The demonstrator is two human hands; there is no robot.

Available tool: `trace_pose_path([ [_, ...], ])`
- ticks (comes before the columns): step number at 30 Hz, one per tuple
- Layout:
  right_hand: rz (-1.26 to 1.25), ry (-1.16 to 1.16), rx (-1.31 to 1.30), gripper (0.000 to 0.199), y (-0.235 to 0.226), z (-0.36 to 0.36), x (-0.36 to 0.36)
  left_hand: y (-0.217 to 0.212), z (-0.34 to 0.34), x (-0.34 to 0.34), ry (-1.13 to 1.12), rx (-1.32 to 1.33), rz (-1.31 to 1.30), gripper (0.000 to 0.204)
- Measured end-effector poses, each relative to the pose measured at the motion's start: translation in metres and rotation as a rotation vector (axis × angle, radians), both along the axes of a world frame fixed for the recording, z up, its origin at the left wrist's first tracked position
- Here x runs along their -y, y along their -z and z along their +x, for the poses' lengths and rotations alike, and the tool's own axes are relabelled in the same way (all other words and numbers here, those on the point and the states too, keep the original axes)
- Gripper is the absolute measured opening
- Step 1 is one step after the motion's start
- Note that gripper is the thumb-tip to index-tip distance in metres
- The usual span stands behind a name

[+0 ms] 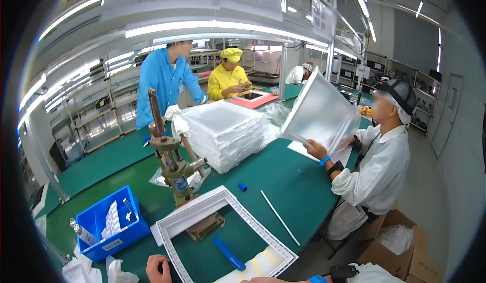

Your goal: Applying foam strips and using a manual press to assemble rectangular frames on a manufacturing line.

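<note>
"Head view: where are the wearer's hands?"

"Left hand is at the lower edge, fingers curled, right beside the near-left side of a white rectangular frame with small dark markings along its rim. I can't tell whether it grips the frame."

"And the other?"

"Right hand is mostly cut off at the frame's near edge; its opening and hold can't be told."

"Where's the frame itself?"

"On the green-topped bench, overlapping the base of an olive-green metal lever press. Within its outline show a blue pen-shaped tool and a white sheet with yellowish stripes."

"What's around it?"

"Left, a blue plastic bin; right, a thin white rod; behind, a stack of white film-wrapped panels. Further right, a co-worker in white holds up a translucent, film-wrapped panel."
</note>
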State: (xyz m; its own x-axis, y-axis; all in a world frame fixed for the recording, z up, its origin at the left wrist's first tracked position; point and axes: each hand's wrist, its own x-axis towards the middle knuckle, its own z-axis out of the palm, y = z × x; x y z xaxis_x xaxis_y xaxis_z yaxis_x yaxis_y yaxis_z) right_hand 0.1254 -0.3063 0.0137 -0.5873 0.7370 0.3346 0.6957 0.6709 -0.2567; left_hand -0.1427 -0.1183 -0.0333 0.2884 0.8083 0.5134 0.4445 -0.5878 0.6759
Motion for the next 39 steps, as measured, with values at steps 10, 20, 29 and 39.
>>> trace_pose_path([
  [10,0.035,0.126,-0.151,0.025,-0.044,0.074,0.045,0.008,-0.006,-0.001,0.038,0.005,-0.032,0.008],
  [20,0.132,0.359,0.03,0.023,-0.063,0.19,0.059,0.003,-0.004,0.0,0.029,-0.047,-0.024,0.008],
  [29,0.075,0.414,0.083,0.022,-0.034,0.256,0.037,0.004,-0.006,0.003,0.043,-0.05,-0.012,0.008],
  [39,0.099,0.541,-0.075,0.02,-0.004,0.299,0.005,0.004,-0.003,-0.001,0.03,-0.062,-0.028,0.009],
])
